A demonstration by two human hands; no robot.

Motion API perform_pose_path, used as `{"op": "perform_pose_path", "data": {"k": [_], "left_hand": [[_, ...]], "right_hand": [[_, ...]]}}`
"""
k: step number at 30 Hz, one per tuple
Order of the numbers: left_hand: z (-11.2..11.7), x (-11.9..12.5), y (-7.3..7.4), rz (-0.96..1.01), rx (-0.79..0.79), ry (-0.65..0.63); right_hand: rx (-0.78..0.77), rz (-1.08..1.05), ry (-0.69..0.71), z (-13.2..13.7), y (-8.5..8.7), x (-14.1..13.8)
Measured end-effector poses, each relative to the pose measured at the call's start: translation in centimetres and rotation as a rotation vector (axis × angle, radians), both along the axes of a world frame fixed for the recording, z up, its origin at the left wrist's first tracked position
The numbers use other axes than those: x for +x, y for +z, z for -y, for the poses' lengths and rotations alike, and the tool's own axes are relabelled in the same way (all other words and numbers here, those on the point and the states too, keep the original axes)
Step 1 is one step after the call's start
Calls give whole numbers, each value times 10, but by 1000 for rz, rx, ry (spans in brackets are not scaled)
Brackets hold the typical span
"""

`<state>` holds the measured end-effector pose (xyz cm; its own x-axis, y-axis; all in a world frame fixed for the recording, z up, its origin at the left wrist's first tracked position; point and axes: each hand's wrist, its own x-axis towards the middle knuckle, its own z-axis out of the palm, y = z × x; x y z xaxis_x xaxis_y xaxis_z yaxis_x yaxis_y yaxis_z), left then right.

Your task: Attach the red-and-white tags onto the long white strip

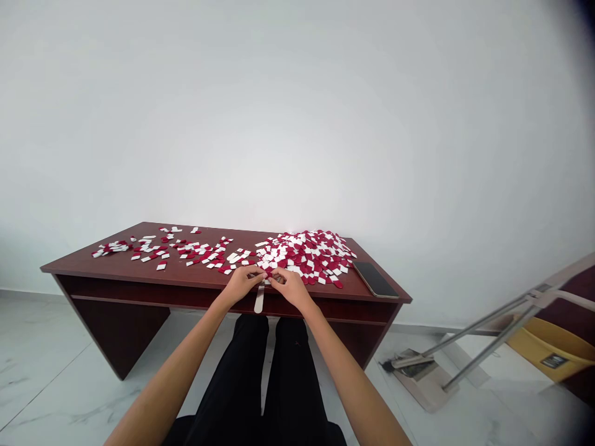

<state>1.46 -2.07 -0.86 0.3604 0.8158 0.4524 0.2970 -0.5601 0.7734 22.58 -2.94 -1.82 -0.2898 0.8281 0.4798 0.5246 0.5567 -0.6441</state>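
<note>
My left hand (242, 282) and my right hand (289, 286) meet at the near edge of a dark brown table (139, 272). Both have their fingers pinched together on a small red piece (269, 274) between them. A pale flat stick (259, 300) hangs down from the same spot below my left hand. Just beyond the fingers lies a large heap of red and white pieces (307, 254). A thinner scatter of the same pieces (176, 248) spreads across the left half of the table.
A dark phone (375, 279) lies face up at the table's right end. On the pale tiled floor to the right are a dustpan with a long metal handle (418, 362) and a yellow bin (553, 347). A white wall stands behind.
</note>
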Motion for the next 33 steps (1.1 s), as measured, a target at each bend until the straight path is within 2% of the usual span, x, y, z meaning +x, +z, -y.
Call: {"op": "perform_pose_path", "data": {"k": [3, 6, 9, 13, 17, 23, 28, 33], "left_hand": [[0, 0, 0, -22, 8, 17], [-3, -2, 1, -4, -59, 47], [-7, -4, 2, 58, -139, 52], [-9, -4, 2, 51, -170, -18], [-10, -5, 3, 99, -175, -42], [-11, -9, 6, -45, -154, -133], [-10, -6, 4, 124, -159, -39], [-12, -8, 2, 27, -122, -89]], "right_hand": [[-12, -11, -43, -1, -3, -1], [-25, -66, -59, 1, -3, -1], [35, -72, 39, 2, -4, -1], [123, -98, 121, 2, -8, -1], [67, -194, 124, 0, -15, -4], [34, -221, 91, 0, -16, -5], [-24, -170, 35, -2, -16, -7], [-44, -156, 29, -2, -16, -7]]}}
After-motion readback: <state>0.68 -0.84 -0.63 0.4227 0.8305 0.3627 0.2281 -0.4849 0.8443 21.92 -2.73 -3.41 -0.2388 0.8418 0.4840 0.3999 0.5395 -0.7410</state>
